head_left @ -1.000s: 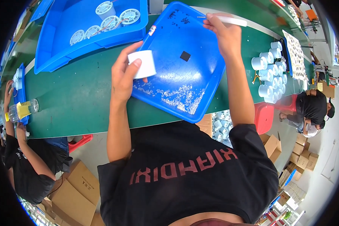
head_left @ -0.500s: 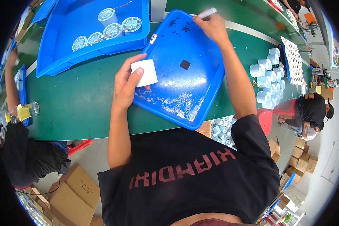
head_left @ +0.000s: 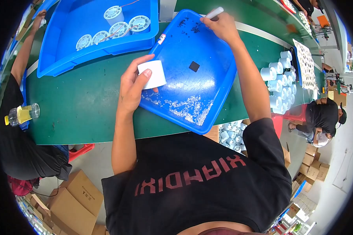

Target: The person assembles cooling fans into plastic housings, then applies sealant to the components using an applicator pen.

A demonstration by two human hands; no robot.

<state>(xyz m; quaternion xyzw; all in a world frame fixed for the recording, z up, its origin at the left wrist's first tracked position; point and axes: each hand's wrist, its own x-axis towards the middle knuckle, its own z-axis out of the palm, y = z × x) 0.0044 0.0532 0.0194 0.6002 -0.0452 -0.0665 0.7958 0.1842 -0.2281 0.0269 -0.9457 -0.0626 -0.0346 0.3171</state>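
Observation:
My left hand (head_left: 132,83) is closed around a smooth white cylinder (head_left: 155,74), the thumb pressed on its side, over the left edge of a shallow blue tray (head_left: 174,64). At the tray's far end, my right hand (head_left: 224,29) pinches a white pen-shaped tool (head_left: 215,13). Its lower end is hidden by the fingers, beside scattered tiny black parts (head_left: 195,29). Many small whitish bits (head_left: 194,111) lie in the tray's near end. A black square piece (head_left: 194,66) rests near its middle.
A larger blue bin (head_left: 94,60) at the far left holds several white spoked-end cylinders with wires. White cups (head_left: 276,86) stand in rows at the right by a sheet of dark stickers (head_left: 304,62). A bottle (head_left: 23,114) and a co-worker's arm (head_left: 25,55) are at left.
The co-worker's arm on the left has reached farther forward. My two hands keep their grips and have barely moved; the whole view has shifted slightly.

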